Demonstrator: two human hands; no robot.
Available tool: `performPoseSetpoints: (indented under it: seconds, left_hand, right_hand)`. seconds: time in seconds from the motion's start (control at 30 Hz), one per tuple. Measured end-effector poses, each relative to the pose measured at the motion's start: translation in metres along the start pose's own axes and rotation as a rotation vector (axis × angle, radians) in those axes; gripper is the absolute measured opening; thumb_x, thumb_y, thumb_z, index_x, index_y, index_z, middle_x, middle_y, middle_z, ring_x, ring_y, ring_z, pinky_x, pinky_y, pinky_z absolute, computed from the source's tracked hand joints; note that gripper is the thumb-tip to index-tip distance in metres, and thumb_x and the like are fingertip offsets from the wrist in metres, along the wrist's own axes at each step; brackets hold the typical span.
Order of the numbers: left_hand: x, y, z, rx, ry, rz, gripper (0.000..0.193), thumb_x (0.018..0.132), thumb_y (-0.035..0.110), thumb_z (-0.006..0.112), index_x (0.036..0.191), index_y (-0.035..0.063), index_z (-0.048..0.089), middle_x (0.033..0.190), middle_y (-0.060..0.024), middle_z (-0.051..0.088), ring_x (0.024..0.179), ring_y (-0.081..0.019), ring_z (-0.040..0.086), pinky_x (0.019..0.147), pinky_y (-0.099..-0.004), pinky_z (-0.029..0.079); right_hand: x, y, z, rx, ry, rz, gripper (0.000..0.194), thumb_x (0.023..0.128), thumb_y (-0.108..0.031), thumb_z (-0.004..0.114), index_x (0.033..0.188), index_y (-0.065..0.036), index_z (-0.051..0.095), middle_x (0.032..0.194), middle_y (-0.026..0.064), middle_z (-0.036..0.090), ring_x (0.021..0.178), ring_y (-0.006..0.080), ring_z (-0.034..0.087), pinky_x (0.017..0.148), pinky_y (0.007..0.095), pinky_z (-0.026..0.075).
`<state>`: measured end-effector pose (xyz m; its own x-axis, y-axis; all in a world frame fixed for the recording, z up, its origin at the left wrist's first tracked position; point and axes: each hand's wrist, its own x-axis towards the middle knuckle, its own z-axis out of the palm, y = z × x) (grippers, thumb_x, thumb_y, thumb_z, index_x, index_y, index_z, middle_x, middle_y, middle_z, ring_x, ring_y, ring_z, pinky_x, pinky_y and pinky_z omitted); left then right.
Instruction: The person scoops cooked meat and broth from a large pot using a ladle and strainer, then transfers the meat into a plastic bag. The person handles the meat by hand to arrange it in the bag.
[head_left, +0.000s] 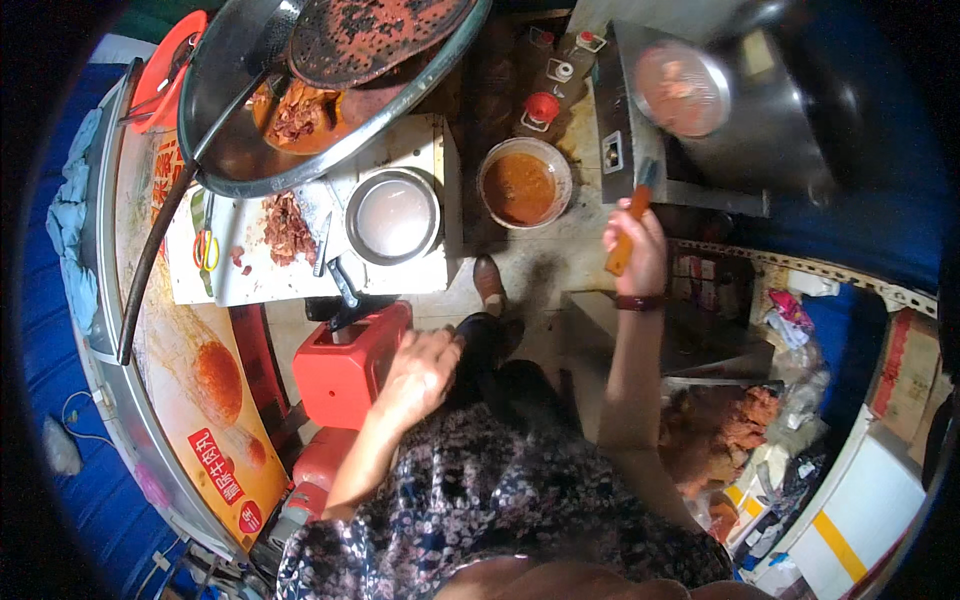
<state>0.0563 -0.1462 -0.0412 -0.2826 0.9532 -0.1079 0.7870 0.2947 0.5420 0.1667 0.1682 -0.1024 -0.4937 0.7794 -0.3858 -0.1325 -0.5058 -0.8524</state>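
Observation:
My right hand (637, 244) grips the wooden handle (628, 238) of a short tool. Its greyish head (649, 174) is blurred, so a brush or a scraper cannot be told apart. Just beyond it is a metal surface (772, 142) carrying a round metal pan (686, 90) with reddish contents. My left hand (427, 364) is held low over my lap, back upward and fingers curled, beside a red plastic box-like piece (330, 382) with a slot. Its palm is hidden. A bowl of orange-brown liquid (525, 187) stands on the floor between the work surfaces.
On a white table (405, 281) are chopped meat (289, 232), a metal bowl (394, 217), scissors (206, 250) and a knife (322, 244). Above it hangs a large dark basin (225, 161) holding meat, broth and a perforated skimmer (367, 37). Capped bottles (559, 71) stand behind the floor bowl.

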Motion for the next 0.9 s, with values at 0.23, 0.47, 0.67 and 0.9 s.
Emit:
performPoseSetpoints:
  seconds: [0.23,0.47,0.67,0.9]
  left_hand:
    - [-0.071,-0.017,0.088,-0.033,-0.138,-0.152,0.023,0.077,0.004,0.057,0.098,-0.0026,0.06,0.105,-0.0193,0.06,0.094,-0.0328,0.058,0.085,-0.0408,0.043]
    - [-0.128,-0.043,0.16,-0.038,-0.156,-0.21,0.021,0.08,0.006,0.058,0.099,-0.002,0.063,0.102,-0.0186,0.063,0.088,-0.0307,0.062,0.08,-0.0394,0.046]
    - [-0.13,-0.048,0.166,-0.072,-0.133,-0.243,0.019,0.08,0.005,0.058,0.096,-0.0015,0.065,0.097,-0.0172,0.064,0.088,-0.0302,0.062,0.08,-0.0393,0.046]
    - [-0.109,-0.047,0.132,-0.121,-0.113,-0.221,0.024,0.077,0.007,0.058,0.099,-0.0016,0.063,0.102,-0.0179,0.063,0.091,-0.032,0.061,0.082,-0.0412,0.045]
  right_hand:
    - [0.035,0.253,-0.054,-0.45,0.188,0.178,0.028,0.077,0.005,0.057,0.105,0.001,0.057,0.073,0.0106,0.062,0.054,0.0195,0.058,0.048,0.03,0.047]
    - [0.026,0.391,-0.144,-2.085,-0.024,0.023,0.062,0.088,-0.005,0.054,0.144,-0.008,0.026,0.095,0.0231,0.057,0.059,0.0323,0.062,0.051,0.0384,0.053]
    - [0.032,0.393,-0.161,-1.915,0.115,-0.324,0.058,0.092,-0.009,0.051,0.145,-0.011,0.027,0.099,0.0248,0.058,0.057,0.029,0.062,0.045,0.0397,0.05]
    - [0.033,0.357,-0.131,-2.08,-0.093,0.258,0.058,0.095,-0.008,0.045,0.148,-0.011,0.02,0.094,0.0259,0.059,0.071,0.0344,0.063,0.059,0.0399,0.051]
